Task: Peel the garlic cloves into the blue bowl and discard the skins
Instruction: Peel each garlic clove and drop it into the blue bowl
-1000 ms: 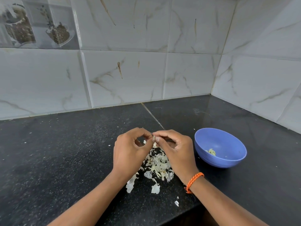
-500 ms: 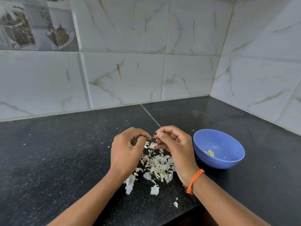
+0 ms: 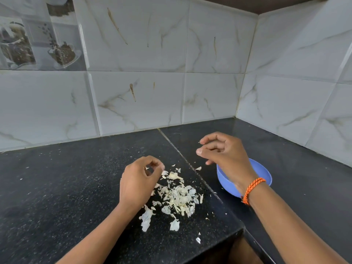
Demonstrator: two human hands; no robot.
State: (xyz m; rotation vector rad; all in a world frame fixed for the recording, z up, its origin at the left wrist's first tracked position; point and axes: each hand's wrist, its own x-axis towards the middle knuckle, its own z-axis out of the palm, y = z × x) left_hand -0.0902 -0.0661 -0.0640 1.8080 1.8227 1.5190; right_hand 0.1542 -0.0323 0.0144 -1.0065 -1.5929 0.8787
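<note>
My left hand [image 3: 138, 181] hovers over the left side of the pile of garlic skins [image 3: 179, 197]. Its thumb and forefinger pinch a small pale garlic clove [image 3: 146, 168], mostly hidden by the fingers. My right hand [image 3: 223, 156], with an orange wrist band, is raised above the left rim of the blue bowl [image 3: 263, 173]. Its fingers are loosely apart with nothing visible in them. The wrist hides the inside of the bowl.
The black stone counter [image 3: 66, 187] has a seam running from the back wall toward its front edge [image 3: 219, 242]. Tiled walls meet in a corner at the back right. Loose skin scraps [image 3: 198, 168] lie near the seam.
My hands have come apart. The right hand let go and moved right and farther back, over the bowl's rim. The left hand stays above the skins, still pinching.
</note>
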